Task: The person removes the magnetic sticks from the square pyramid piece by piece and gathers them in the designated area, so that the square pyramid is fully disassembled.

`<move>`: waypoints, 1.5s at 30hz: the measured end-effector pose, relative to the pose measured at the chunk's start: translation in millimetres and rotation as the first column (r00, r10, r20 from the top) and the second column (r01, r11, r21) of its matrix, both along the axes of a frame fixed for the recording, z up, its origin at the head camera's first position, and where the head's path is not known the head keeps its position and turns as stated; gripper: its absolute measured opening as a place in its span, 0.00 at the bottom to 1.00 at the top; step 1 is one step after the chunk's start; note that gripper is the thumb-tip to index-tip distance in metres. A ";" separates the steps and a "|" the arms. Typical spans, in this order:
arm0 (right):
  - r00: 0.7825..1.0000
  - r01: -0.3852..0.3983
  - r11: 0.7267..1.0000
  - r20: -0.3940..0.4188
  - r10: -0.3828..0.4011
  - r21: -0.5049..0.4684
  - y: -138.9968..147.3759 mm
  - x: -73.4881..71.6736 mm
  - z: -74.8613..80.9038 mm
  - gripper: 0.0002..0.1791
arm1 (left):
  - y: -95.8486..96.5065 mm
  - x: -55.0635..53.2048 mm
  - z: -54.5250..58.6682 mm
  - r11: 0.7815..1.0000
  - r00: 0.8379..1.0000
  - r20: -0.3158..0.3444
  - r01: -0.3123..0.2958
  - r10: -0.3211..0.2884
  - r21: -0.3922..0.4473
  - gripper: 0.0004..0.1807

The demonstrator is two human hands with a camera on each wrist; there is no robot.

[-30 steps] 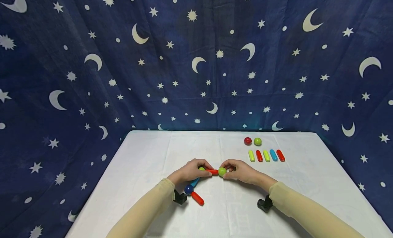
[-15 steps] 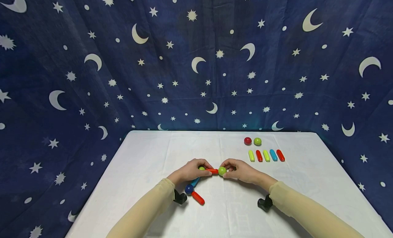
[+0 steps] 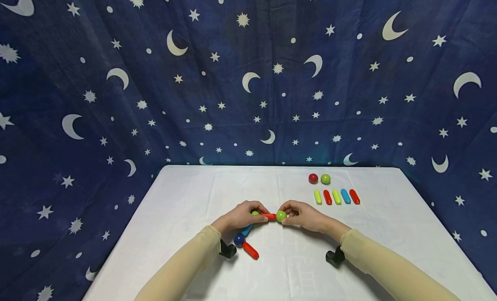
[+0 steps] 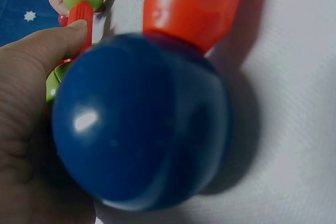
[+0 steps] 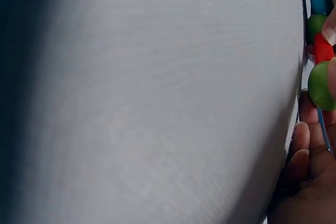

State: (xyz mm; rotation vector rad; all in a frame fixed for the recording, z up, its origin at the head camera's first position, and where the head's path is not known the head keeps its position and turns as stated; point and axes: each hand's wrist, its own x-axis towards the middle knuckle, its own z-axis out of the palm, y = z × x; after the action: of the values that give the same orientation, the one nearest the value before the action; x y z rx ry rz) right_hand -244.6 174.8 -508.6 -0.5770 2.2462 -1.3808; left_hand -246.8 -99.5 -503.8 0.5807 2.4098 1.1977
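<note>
Between thumb and fingers, my left hand grips a short red rod. My right hand pinches a green ball that joins the rod's right end. Partly hidden by my left fingers, a second green ball sits at the other end. From it a blue rod runs down to a dark blue ball, which bears another red rod. That blue ball looms large in the left wrist view. At the right wrist view's edge shows the pinched green ball.
Toward the back right of the white table lie a red ball and a green ball. In front of them is a row of several rods, among them a blue rod. A dark starry cloth hangs behind.
Both hands keep their place and hold. The dark blue ball and the red rod attached to it have shifted very slightly to the right.
</note>
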 end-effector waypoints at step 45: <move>1.000 0.028 0.999 0.010 -0.028 -0.021 3.6 -0.9 -0.3 0.18 | -0.5 0.7 0.6 0.999 1.000 0.003 0.005 -0.005 -0.033 0.07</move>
State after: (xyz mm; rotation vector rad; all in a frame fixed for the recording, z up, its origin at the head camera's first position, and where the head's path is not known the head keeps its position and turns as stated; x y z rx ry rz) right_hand -245.5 178.4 -508.9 -0.5462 2.2428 -1.4196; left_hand -246.2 -100.0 -503.2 0.5743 2.4197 1.1530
